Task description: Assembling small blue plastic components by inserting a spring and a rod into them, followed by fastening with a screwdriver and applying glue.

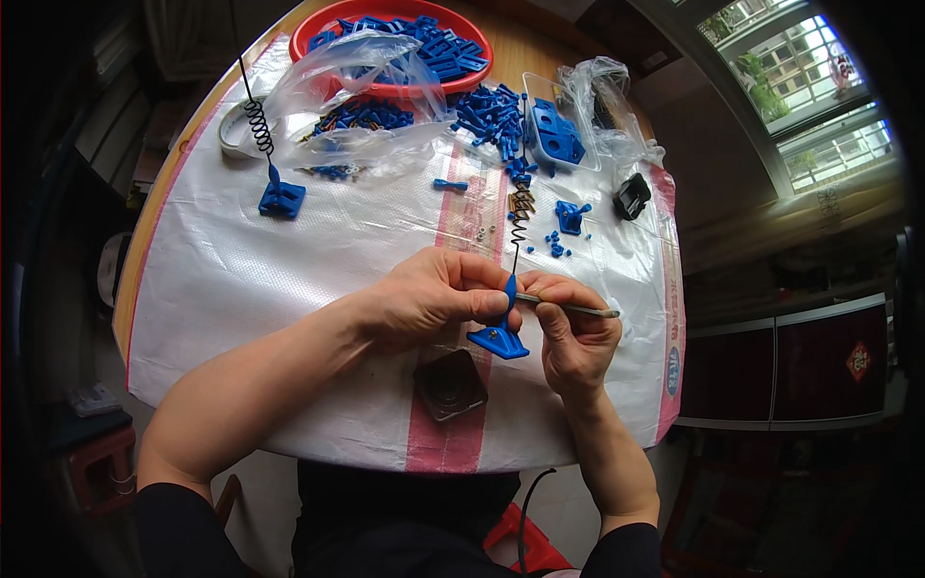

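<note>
Between the thumb and fingers of my left hand [424, 294] is a blue plastic clip-like part [499, 339] with a wide foot and a narrow neck. A coiled black wire [517, 233] rises from its top. My right hand [578, 337] pinches a slim metal tool [590, 311], which lies sideways across the blue neck; its inner tip is hidden by the fingers. Below the hands sits a dark square dish [450, 385]. A similar blue part [282, 199] with a coiled black wire [258, 125] stands at the left.
At the back, a red basin [487, 65] holds many blue pieces, with a clear plastic bag [332, 67] draped over it. More blue pieces [491, 114] lie heaped beside a clear tray [590, 154]. Tiny blue bits [557, 245] and a black box-like object [632, 197] are at the right.
</note>
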